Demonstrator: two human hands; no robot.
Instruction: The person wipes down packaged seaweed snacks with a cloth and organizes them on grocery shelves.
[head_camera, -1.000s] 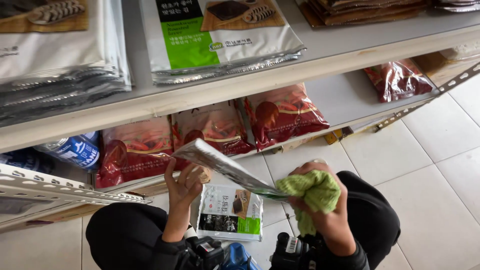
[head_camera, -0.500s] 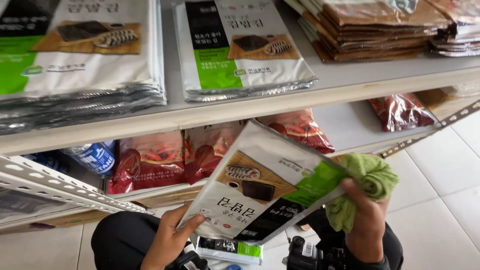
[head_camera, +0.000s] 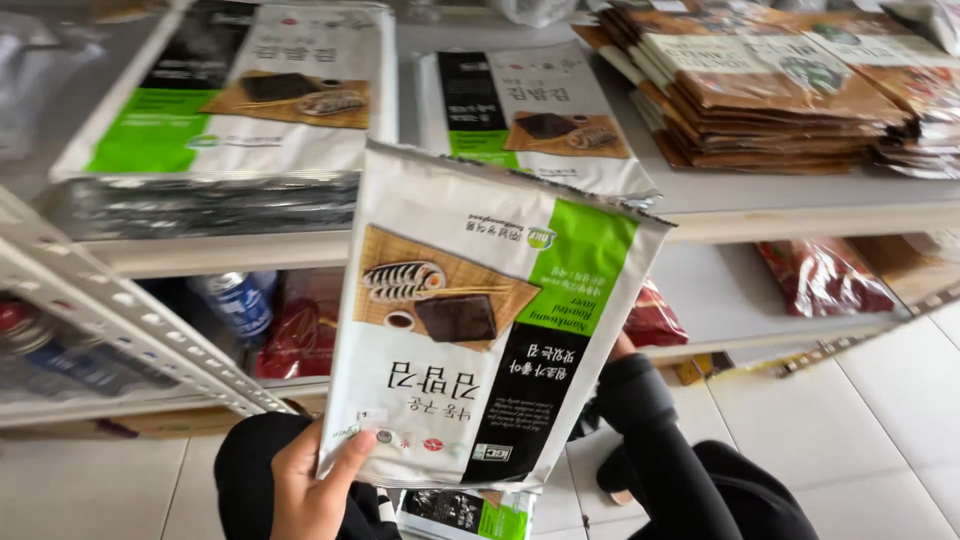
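Seaweed packet (head_camera: 480, 320) now lifted upright facing camera, left hand (head_camera: 315, 490) pinching its bottom corner, right hand hiding behind it, grip unclear, green cloth gone, two matching stacks (head_camera: 230, 110) sitting on shelf (head_camera: 780, 215), one packet below (head_camera: 465, 515).

A white metal shelf unit (head_camera: 820, 215) fills the upper view, its top board carrying flat stacks of white-and-green packets (head_camera: 230, 110) and brown packets (head_camera: 770, 90). The lower shelf (head_camera: 730, 290) holds red bags (head_camera: 825, 275) and blue bottles (head_camera: 235, 300). A perforated white upright (head_camera: 120, 320) slants across the left. Pale floor tiles (head_camera: 860, 420) lie in soft daylight.
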